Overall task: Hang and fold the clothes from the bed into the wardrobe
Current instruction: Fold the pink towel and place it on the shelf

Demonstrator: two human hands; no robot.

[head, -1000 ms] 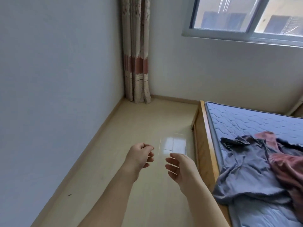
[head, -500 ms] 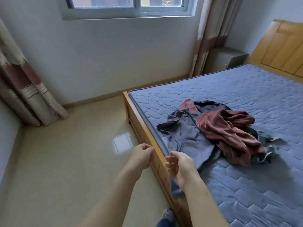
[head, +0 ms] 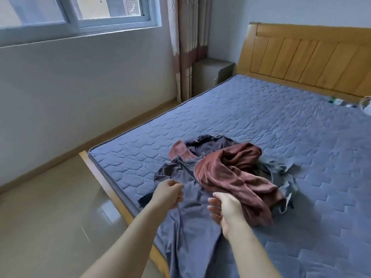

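the clothes are lying in a heap on the near corner of the bed (head: 261,121): a grey shirt (head: 190,221) is spreading from the heap toward the viewer and draping over the bed's near edge, and a red garment (head: 226,173) is sitting crumpled on top of it, with another grey piece (head: 281,169) poking out to the right. the left hand (head: 167,194) is hovering over the grey shirt with its fingers loosely curled, gripping nothing. the right hand (head: 224,211) is hanging just beside the red garment's near end, fingers half curled and also holding nothing; whether it is touching the cloth, i cannot tell. behind the bed a wooden headboard (head: 311,59) is standing, with a small cabinet (head: 212,73), a curtain (head: 188,47) and a window (head: 80,13) to its left.
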